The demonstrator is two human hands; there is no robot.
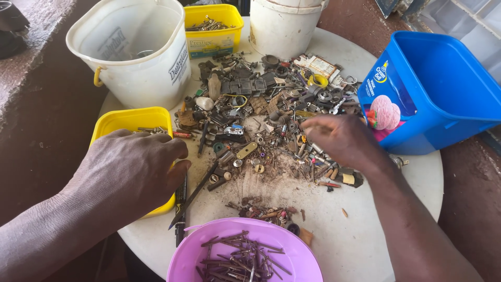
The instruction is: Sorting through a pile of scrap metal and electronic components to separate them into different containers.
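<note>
Round table [360, 235]: purple bowl [198, 256] w/ nails [240, 256]; both hands' grip unclear.

A makeshift workshop: a round table [360, 235] heaped with scrap hardware [266, 115] among sorting tubs [433, 78].

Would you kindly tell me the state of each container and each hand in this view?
Large white plastic bucket: open, nearly empty.
Blue plastic tub: open, tilted, inside looks bare.
Purple plastic bowl: holds rusty nails.
Near yellow plastic tub: mostly covered by left hand.
Far yellow plastic tub: holds small hardware.
Left hand: resting on tub.
Right hand: fingers in scrap pile.
</note>
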